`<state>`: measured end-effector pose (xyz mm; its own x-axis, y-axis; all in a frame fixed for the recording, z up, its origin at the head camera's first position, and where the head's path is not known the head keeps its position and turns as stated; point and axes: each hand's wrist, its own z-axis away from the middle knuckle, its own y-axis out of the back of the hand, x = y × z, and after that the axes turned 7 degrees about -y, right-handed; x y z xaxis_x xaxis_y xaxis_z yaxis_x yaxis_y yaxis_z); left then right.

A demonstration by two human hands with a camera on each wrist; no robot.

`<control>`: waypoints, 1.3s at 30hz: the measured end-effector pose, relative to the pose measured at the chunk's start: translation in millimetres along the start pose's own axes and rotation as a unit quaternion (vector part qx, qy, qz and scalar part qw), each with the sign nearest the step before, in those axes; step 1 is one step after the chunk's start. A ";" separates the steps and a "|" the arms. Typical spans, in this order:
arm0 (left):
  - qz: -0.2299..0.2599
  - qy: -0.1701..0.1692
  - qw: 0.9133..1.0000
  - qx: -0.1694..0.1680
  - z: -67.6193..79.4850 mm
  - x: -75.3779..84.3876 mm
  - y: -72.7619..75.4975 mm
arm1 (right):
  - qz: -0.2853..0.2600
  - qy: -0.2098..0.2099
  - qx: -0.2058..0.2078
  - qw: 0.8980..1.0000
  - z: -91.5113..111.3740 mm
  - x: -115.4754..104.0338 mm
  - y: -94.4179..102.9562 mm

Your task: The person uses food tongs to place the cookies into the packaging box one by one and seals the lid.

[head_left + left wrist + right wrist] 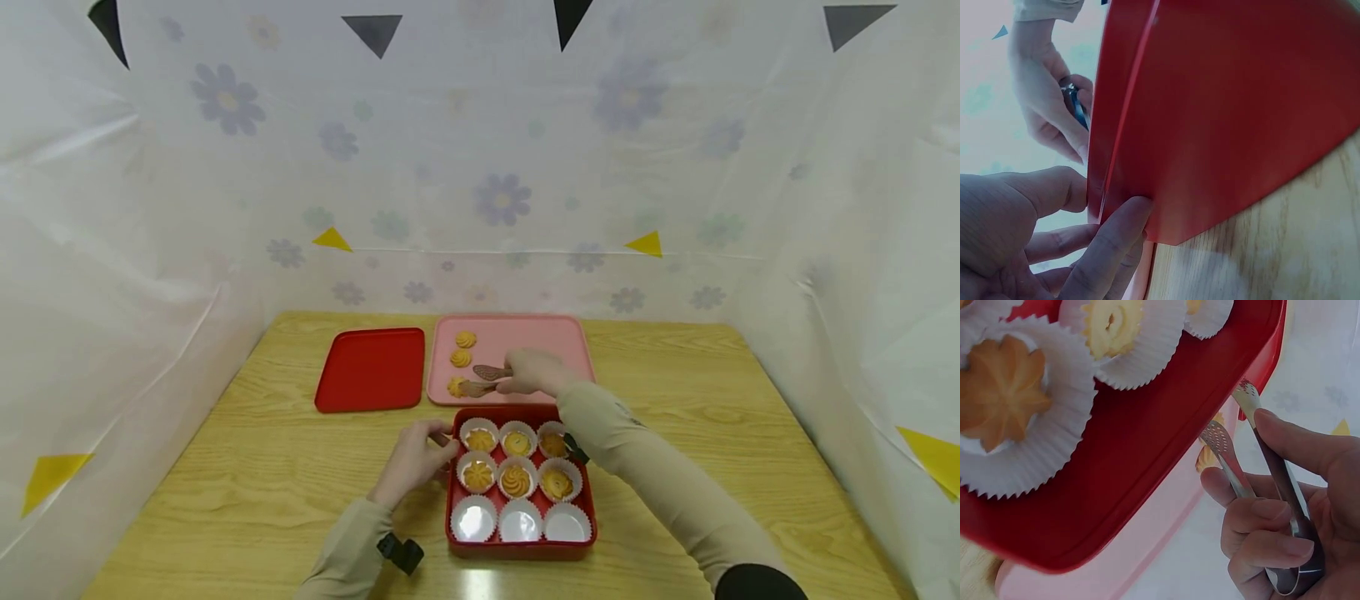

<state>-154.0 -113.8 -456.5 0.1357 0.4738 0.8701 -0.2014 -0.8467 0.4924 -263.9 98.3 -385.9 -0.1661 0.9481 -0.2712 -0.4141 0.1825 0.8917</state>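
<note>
Right hand [536, 372] is holding parted tongs [491, 372] over pink tray [528, 333], three cookies [461, 357] lying there. Left hand [415, 457] is gripping red box [522, 551]: six paper cups [1066, 434] filled, three empty; apparently two-thirds done.

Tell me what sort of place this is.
Probably a makeshift booth for demonstrating or recording tabletop work: pale sheeting encloses the wooden table at the back and both sides, with yellow triangles on it, perhaps as markers.
</note>
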 end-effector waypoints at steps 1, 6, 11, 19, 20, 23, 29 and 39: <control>0.001 0.001 1.000 -0.001 0.1 0.5 0.1 | 0.004 -0.003 0.000 1.000 -1.4 -2.0 -0.8; 0.004 -0.003 1.000 -0.002 1.3 1.7 -0.3 | 0.017 -0.014 0.007 1.000 -5.4 -10.4 -5.0; 0.003 -0.008 1.000 0.002 2.6 2.1 -0.8 | 0.023 -0.014 0.011 1.000 -6.5 -17.4 -7.3; -0.007 -0.004 1.000 0.003 1.7 1.2 -0.8 | 0.045 -0.016 0.020 0.999 -10.2 -25.4 -13.3; -0.006 -0.005 1.000 0.004 1.8 1.2 -0.6 | 0.048 -0.016 0.021 0.998 -10.4 -26.3 -13.6; -0.006 -0.006 1.000 0.004 2.1 1.5 -0.7 | 0.061 -0.017 0.024 0.998 -10.1 -28.7 -14.8; -0.014 -0.008 1.000 0.005 2.2 1.2 -0.6 | 0.073 -0.020 0.030 0.997 -10.8 -30.9 -17.6; -0.011 -0.008 1.000 0.004 1.8 1.1 -0.3 | 0.091 -0.019 0.048 0.995 -10.6 -31.7 -20.0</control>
<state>-152.1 -113.5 -455.7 0.1562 0.4883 0.8586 -0.1897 -0.8382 0.5113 -259.8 61.8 -399.0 -0.1961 0.9764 -0.0906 -0.2930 0.0298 0.9556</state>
